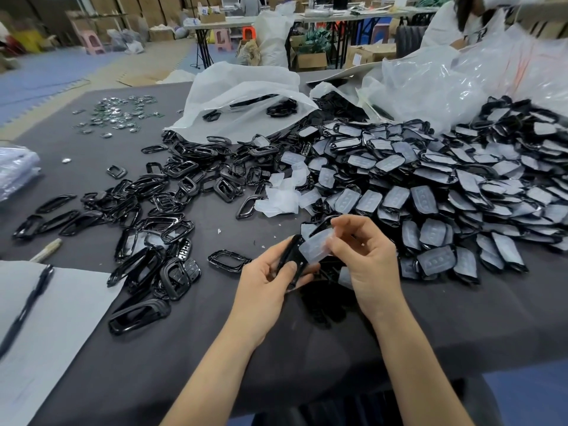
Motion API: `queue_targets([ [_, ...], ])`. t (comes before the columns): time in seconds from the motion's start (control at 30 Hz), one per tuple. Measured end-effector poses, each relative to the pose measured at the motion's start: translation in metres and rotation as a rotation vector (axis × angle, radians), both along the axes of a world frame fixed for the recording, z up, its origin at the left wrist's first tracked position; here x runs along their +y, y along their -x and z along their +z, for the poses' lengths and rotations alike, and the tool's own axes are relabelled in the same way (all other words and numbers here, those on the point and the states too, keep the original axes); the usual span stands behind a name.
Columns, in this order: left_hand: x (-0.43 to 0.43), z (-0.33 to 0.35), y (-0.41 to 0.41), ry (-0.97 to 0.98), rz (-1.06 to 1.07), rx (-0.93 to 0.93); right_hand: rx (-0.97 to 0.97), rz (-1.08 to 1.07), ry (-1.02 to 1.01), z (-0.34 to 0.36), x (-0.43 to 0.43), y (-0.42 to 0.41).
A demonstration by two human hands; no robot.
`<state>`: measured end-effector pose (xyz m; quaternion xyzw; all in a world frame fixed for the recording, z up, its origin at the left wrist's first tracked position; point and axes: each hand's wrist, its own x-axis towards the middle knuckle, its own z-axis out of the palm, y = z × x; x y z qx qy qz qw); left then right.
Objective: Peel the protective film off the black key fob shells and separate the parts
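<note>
My left hand (270, 279) grips a black key fob shell (293, 256) above the grey table (215, 348). My right hand (362, 256) pinches the translucent protective film (316, 245), which stands partly lifted off that shell. A big heap of film-covered shells (445, 192) fills the right side of the table. Bare black frames and parts (159, 216) lie scattered to the left. A small pile of peeled films (282, 195) sits between the two groups.
An open white bag (239, 99) with a few black parts lies at the back, clear plastic bags (445, 84) beside it. Small shiny metal pieces (120, 113) sit far left. White paper (55, 318) with a pen (27, 305) lies near left. A person (461, 23) sits at far right.
</note>
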<state>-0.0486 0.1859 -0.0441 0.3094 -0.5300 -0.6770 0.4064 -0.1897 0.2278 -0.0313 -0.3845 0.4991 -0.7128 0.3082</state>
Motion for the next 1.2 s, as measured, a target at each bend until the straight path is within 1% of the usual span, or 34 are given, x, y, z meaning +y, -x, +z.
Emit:
queue_targets([
  [0.07,-0.001,0.000,-0.001,0.019,0.032,-0.009,-0.019,0.085,0.001,0.001,0.001,0.000],
  [0.17,-0.001,-0.001,-0.002,0.050,0.067,-0.031,-0.076,0.311,-0.030,0.001,0.004,-0.002],
  [0.23,-0.001,-0.001,-0.003,0.075,0.095,-0.040,-0.117,0.424,-0.057,0.003,0.006,-0.002],
  [0.33,0.000,-0.001,-0.003,0.121,0.105,-0.065,-0.192,0.500,-0.056,0.006,0.008,-0.001],
  [0.37,0.001,-0.001,-0.003,0.118,0.099,-0.060,-0.189,0.474,-0.056,0.005,0.008,-0.001],
  [0.4,0.001,-0.001,-0.003,0.114,0.094,-0.058,-0.138,0.409,-0.061,0.004,0.007,-0.002],
  [0.47,0.000,-0.002,-0.003,0.120,0.091,-0.070,0.042,0.226,-0.079,0.000,0.004,-0.003],
  [0.53,0.000,-0.004,-0.002,0.143,0.085,-0.083,0.147,0.133,-0.075,-0.001,0.001,-0.005],
  [0.7,-0.001,-0.006,0.000,0.191,0.073,-0.120,0.240,0.047,-0.093,-0.006,-0.001,-0.006],
  [0.8,0.000,-0.007,0.000,0.224,0.076,-0.172,0.278,0.016,-0.100,-0.006,-0.001,-0.006],
  [0.93,0.000,-0.008,0.000,0.291,0.072,-0.243,0.405,-0.033,-0.119,-0.004,-0.001,-0.007],
  [1.0,-0.002,-0.010,-0.001,0.338,0.066,-0.290,0.408,-0.042,-0.132,-0.004,-0.002,-0.008],
  [1.07,-0.004,-0.012,-0.001,0.343,0.047,-0.310,0.375,-0.034,-0.170,-0.006,-0.003,-0.007],
  [1.2,-0.005,-0.012,-0.001,0.295,-0.001,-0.272,0.190,0.024,-0.205,-0.008,-0.003,-0.001],
])
